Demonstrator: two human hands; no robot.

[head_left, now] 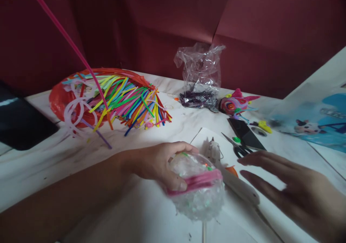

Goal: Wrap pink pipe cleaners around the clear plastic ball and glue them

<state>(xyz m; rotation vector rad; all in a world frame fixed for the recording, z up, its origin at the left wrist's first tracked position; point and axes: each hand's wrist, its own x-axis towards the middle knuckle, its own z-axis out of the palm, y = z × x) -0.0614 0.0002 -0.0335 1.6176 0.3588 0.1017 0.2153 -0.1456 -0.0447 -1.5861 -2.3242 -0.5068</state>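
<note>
My left hand grips a clear plastic ball filled with shiny bits, with a pink band wrapped round its middle. The ball sits on a thin stick running down out of view. My right hand hovers to the right of the ball, fingers stretched out and apart, holding nothing. A white glue gun lies on the table between the ball and my right hand.
A red bag of several coloured long strips lies at the back left, with a pink strip rising from it. Scissors, a dark phone, a clear plastic bag and a pink toy lie behind. A black object sits at left.
</note>
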